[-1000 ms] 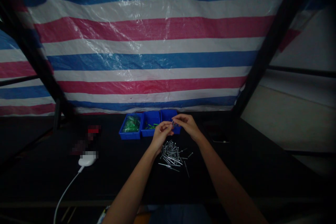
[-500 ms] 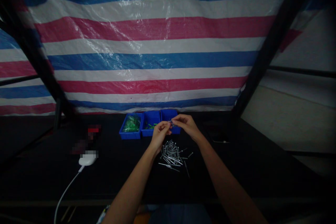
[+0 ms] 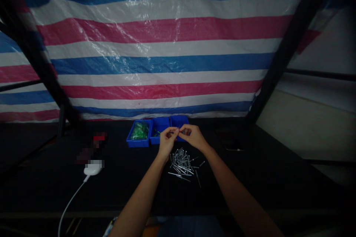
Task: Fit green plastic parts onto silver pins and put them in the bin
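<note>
My left hand (image 3: 168,140) and my right hand (image 3: 193,136) meet fingertip to fingertip over the front of the blue bins. Both are closed in a pinch, and whatever lies between the fingers is too small to make out. Just below them a heap of silvery screws or nails (image 3: 181,163) lies on the black table. Behind my hands, the middle blue bin (image 3: 161,121) holds a few green pieces, and the right blue bin (image 3: 179,119) is partly covered by my fingers. The left blue bin (image 3: 139,143) contains a green plastic bag (image 3: 139,130).
A white device (image 3: 93,167) with a cable lies at the left of the black table (image 3: 128,181), near a blurred red item (image 3: 99,137). A dark flat object (image 3: 230,141) is at the right. Striped sheeting (image 3: 161,64) hangs behind, between dark posts.
My right hand has moved slightly left and down, and its fingers have curled in closer to my left fingertips. My left hand has shifted a little.
</note>
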`<state>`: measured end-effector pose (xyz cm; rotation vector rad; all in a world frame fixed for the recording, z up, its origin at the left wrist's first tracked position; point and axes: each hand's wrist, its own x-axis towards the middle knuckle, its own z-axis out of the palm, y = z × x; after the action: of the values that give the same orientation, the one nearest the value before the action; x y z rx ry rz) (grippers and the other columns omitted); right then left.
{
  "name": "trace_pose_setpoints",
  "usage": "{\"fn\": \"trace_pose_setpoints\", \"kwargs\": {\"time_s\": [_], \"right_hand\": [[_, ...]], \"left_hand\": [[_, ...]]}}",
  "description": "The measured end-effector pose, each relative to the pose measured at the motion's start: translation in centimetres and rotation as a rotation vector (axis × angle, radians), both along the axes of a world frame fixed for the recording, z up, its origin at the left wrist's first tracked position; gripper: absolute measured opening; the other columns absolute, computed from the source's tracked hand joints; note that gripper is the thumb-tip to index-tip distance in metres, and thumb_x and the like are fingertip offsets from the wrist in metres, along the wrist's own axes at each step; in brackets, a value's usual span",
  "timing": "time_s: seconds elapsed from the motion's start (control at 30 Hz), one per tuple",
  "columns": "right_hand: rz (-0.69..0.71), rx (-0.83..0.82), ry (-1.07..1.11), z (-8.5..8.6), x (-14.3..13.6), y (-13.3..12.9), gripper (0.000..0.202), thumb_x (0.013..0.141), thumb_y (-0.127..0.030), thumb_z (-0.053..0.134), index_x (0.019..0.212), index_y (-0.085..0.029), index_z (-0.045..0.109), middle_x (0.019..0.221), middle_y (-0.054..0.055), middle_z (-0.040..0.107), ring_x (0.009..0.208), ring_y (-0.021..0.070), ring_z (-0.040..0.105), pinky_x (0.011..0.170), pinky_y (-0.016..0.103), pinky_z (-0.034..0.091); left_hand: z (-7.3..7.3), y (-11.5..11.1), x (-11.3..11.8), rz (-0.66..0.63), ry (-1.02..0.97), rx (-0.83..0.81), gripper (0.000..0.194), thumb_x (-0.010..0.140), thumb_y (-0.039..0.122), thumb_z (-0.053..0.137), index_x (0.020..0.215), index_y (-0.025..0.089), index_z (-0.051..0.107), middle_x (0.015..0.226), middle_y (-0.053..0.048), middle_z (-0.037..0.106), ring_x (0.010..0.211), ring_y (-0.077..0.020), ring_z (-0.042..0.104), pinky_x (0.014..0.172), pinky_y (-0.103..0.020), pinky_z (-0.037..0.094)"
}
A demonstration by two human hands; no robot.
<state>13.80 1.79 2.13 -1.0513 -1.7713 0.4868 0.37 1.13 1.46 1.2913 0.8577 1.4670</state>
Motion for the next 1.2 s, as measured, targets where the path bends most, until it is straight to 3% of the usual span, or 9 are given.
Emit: {"fn": "trace_pose_setpoints", "kwargs": {"time_s": [0.53, 0.83, 1.0, 1.2], "right_hand": [[0.025, -0.029, 0.097, 0.0, 0.2, 0.3, 0.017, 0.069, -0.033, 0.06, 0.067, -0.016, 0.064, 0.059, 0.001, 0.059, 0.049, 0.0099, 0.045, 0.047, 0.021, 0.034], [0.037, -0.028, 0.111, -0.2, 0.4, 0.6, 0.016, 0.069, -0.032, 0.061, 0.069, -0.016, 0.064, 0.059, 0.0, 0.059, 0.049, 0.01, 0.045, 0.047, 0.021, 0.034], [0.058, -0.042, 0.151, -0.2, 0.7, 0.9, 0.015, 0.07, -0.03, 0.06, 0.072, -0.016, 0.065, 0.064, 0.002, 0.062, 0.055, 0.0118, 0.051, 0.053, 0.024, 0.039], [0.109, -0.078, 0.258, -0.3, 1.2, 1.3, 0.015, 0.07, -0.03, 0.061, 0.073, -0.016, 0.066, 0.069, 0.003, 0.064, 0.06, 0.014, 0.056, 0.057, 0.026, 0.042]], "left_hand": [[0.4, -0.2, 0.0, 0.006, 0.049, -0.015, 0.031, 0.07, 0.04, 0.062, 0.082, 0.013, 0.068, 0.057, 0.0, 0.057, 0.05, -0.007, 0.045, 0.049, -0.019, 0.034], [0.6, -0.4, 0.0, -0.006, 0.043, -0.031, 0.027, 0.067, 0.036, 0.065, 0.081, 0.013, 0.066, 0.064, -0.001, 0.058, 0.052, -0.0072, 0.047, 0.05, -0.019, 0.036], [0.2, -0.1, 0.0, 0.017, 0.117, 0.047, 0.026, 0.067, 0.035, 0.065, 0.081, 0.013, 0.064, 0.066, -0.001, 0.059, 0.055, -0.0088, 0.049, 0.05, -0.019, 0.037], [-0.1, -0.3, -0.1, 0.121, 0.34, 0.196, 0.025, 0.072, 0.035, 0.061, 0.084, 0.014, 0.066, 0.06, -0.001, 0.057, 0.052, -0.0091, 0.046, 0.048, -0.02, 0.033]]}}
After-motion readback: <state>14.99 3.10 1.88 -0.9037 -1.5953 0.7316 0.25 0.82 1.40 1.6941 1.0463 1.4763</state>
